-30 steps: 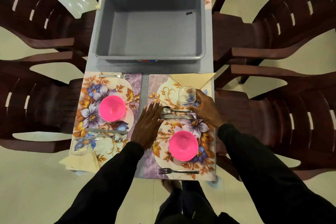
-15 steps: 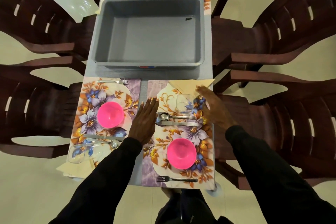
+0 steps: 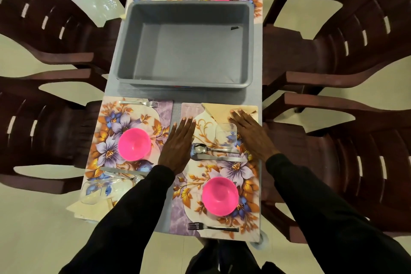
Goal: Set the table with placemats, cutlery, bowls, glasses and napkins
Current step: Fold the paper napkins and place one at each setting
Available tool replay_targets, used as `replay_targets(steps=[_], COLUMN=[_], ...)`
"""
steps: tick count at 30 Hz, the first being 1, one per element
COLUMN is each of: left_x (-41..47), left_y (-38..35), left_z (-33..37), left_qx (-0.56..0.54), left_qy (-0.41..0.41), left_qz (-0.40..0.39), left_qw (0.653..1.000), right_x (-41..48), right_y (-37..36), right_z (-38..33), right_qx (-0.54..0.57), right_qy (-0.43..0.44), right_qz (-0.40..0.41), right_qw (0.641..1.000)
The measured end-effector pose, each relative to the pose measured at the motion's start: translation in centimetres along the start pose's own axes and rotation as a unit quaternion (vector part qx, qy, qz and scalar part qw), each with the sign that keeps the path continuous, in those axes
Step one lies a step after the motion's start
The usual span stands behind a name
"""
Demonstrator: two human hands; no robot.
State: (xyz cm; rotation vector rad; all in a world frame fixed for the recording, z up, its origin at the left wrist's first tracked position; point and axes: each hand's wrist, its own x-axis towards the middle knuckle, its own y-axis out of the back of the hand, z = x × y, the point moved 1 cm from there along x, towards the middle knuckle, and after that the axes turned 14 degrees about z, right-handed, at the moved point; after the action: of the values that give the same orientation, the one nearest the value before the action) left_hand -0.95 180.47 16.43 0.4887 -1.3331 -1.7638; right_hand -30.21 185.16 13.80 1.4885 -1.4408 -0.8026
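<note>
Released since a second ago, the glass (image 3: 226, 134) stands on the near-right placemat (image 3: 189, 207), just beside the napkin (image 3: 219, 111) — the right hand (image 3: 251, 135) now lies flat alongside, grip wide, fingertips on the napkin. The left hand (image 3: 178, 144) stays flat — grip wide — on the placemat's left edge.

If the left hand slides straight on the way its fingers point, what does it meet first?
Probably the near wall of the grey tub. The left hand lies flat on the placemat, fingers pointing away from the person, and only mat and bare table show between them.
</note>
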Motion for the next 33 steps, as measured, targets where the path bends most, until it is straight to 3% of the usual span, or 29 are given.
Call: replay_targets(steps=[13,19,22,27,33], left_x=[-0.5,-2.3,-4.1,-7.1,-10.7], left_y=[1.8,4.5,6.7,11.3,18.9], left_z=[-0.1,0.2,0.3,-0.3,-2.2], left_qx=[0.01,0.0,0.009,0.007,0.021], left_qy=[-0.004,-0.015,-0.019,-0.047,-0.081], left_qz=[0.028,0.072,0.099,0.139,0.176], left_qw=[1.0,0.997,0.995,0.989,0.981], right_x=[0.5,-0.9,-1.3,-1.1,-1.6], right_y=[1.7,6.1,9.1,12.7,12.4], right_z=[0.8,0.6,-2.0,-10.0,-20.3], right_qx=[-0.001,0.036,0.07,0.067,0.044], right_qy=[0.024,-0.071,-0.094,-0.062,-0.039], right_qz=[0.014,0.138,0.175,0.191,0.195], right_qw=[1.0,0.987,0.978,0.977,0.979])
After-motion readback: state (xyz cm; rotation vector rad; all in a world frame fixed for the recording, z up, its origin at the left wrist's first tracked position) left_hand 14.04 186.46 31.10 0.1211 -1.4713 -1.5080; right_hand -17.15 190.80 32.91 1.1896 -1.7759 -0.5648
